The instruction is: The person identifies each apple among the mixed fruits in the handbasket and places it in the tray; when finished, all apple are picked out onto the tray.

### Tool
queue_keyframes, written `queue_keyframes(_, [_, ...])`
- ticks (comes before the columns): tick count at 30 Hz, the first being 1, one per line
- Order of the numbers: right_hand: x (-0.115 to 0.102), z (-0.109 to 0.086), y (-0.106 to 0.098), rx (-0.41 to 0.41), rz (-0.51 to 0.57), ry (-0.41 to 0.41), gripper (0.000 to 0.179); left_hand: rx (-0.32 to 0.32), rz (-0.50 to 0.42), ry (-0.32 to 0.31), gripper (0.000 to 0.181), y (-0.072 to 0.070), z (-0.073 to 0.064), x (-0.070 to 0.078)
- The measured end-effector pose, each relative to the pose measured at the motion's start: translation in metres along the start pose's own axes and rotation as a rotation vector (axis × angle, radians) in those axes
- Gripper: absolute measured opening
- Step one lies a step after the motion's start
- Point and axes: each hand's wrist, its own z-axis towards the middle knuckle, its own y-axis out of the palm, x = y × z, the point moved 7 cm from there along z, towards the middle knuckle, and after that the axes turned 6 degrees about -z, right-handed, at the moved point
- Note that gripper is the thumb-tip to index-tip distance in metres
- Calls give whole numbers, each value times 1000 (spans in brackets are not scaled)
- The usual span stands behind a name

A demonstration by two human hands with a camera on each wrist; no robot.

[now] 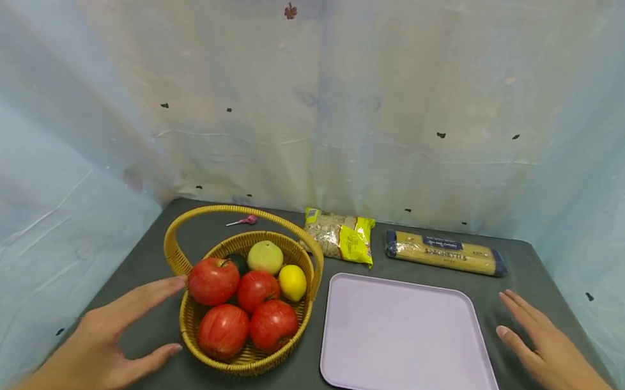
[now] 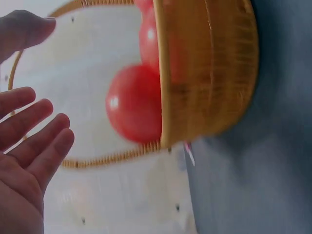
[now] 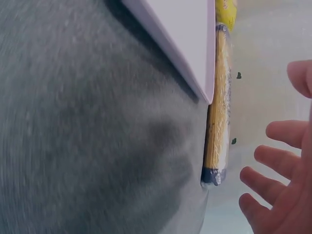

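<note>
My left hand hovers at the left side of a wicker basket, thumb and fingers spread apart, holding nothing. Several red apples, a yellow lemon, a pale green round fruit and a dark green item partly hidden behind the apples fill the basket. In the left wrist view, the basket's side and an apple show beyond the fingers. To the right of a lilac tray, my right hand is held over the table with fingers extended and nothing in it.
Behind the tray lies a spaghetti pack; a yellow-and-clear bag lies left of it. A wrapped lollipop sits behind the basket, seen through its tall arched handle. Curtains hang around the grey table.
</note>
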Motion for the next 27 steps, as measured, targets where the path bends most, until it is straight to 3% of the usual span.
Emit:
queue_keyframes(6, [-5, 10, 9, -30, 9, 29, 68, -52, -65, 41, 71, 35, 15, 8])
queue_keyframes(8, [-8, 14, 13, -44, 8, 37, 68, -100, -72, 26, 69, 47, 20, 7])
queue_keyframes(13, [-11, 22, 23, -72, 16, 51, 66, -209, 5, -23, 83, 77, 33, 6])
queue_keyframes(18, [-17, 33, 32, -111, 62, 80, 65, -232, 81, -9, 81, 95, 44, 4])
queue_keyframes(22, [-18, 40, 38, -127, 84, 93, 67, -326, 77, -63, 70, 107, 49, -1])
queue_keyframes(27, [-11, 44, 43, -147, 74, 105, 67, -498, -3, -151, 59, 125, 52, -9])
